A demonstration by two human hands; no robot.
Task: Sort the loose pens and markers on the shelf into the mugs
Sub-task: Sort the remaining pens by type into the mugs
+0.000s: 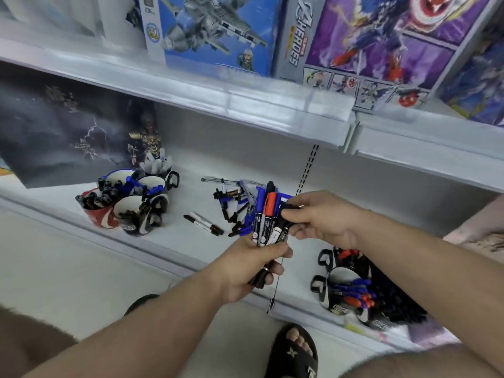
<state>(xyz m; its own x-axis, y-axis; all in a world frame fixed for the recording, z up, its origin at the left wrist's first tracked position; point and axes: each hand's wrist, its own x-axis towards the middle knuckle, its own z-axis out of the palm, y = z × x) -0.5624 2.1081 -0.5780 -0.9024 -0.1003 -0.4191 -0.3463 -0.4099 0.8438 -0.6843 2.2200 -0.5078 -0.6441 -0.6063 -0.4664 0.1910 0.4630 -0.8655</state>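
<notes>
Markers (266,219) bunched in left hand (245,271), right hand (324,216) touching.

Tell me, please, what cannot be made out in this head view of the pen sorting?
- Lower ends of the marker bundle: covered by the left hand.
- What the right hand pinches: hidden by its fingers.
- Right-side mugs: motion-blurred, partly behind the right forearm.
- Marker labels: too small to read.

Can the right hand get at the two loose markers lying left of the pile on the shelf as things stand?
Probably not straight away. The right hand is pinching a marker at the bundle gripped by the left hand, and that bundle sits between it and the two loose markers. Nothing covers them, though.
</notes>
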